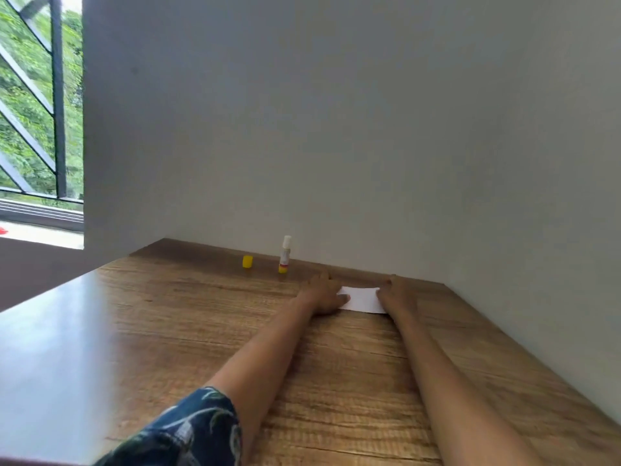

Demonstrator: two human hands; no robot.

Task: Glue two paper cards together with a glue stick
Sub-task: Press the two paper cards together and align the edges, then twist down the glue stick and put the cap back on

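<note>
Sleeve (pixel 188 428): dark patterned, sitting at lower left of frame.
Bench (pixel 168 331): wood grain, filling lower frame.
Left hand (pixel 322 294): lying flat, fingers spread, pressing the white card's left edge.
Right hand (pixel 398 292): lying flat, fingers spread, pressing its right edge.
White card (pixel 363 300): lying flat at centre; whether one or two, cannot tell.
Glue stick (pixel 285 254): standing upright, uncapped, near wall.
Yellow cap (pixel 247 261): sitting just left of it.

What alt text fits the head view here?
Both hands, left hand and right hand, lie flat on a white paper card on a wooden table. An uncapped glue stick stands beside its yellow cap.
</note>
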